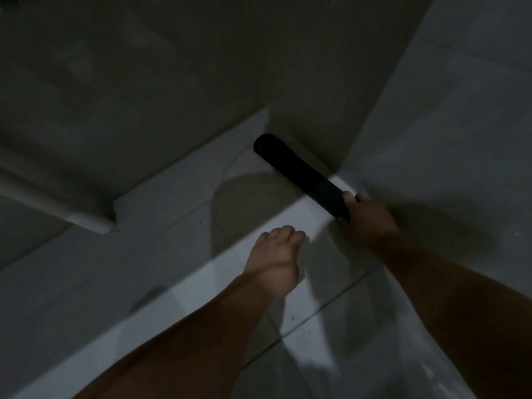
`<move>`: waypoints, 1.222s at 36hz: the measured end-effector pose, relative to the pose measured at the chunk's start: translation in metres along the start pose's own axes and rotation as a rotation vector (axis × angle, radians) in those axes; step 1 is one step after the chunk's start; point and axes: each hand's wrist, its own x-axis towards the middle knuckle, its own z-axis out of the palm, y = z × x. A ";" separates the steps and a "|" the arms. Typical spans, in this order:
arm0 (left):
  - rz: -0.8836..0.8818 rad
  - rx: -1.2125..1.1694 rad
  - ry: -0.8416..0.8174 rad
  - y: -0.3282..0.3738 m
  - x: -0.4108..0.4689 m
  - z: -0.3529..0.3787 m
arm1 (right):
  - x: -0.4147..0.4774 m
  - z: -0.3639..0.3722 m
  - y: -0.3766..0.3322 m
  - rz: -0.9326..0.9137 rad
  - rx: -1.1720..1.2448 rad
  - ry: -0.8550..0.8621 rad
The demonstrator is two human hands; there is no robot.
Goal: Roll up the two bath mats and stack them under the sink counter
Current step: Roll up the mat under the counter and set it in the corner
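At the foot of a grey wall (302,82), on a pale tiled floor (178,203), 1 dark rolled bath mat (293,168) is gripped at its near end by the right hand (365,217), whose fingers are wrapped tightly around the roll. The far end of the roll is laid along the wall base in deep shadow. The left hand (276,254) is held over the floor with its fingers curled loosely inward, and nothing is held in it. Only 1 mat can be made out. A pale ledge (86,220) is seen at the left, partly blurred. The room is dimly lit, and both forearms are cut off by the bottom edge.
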 end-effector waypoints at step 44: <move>0.179 -0.005 -0.057 0.013 -0.001 -0.020 | -0.044 -0.008 0.013 -0.189 -0.530 -0.060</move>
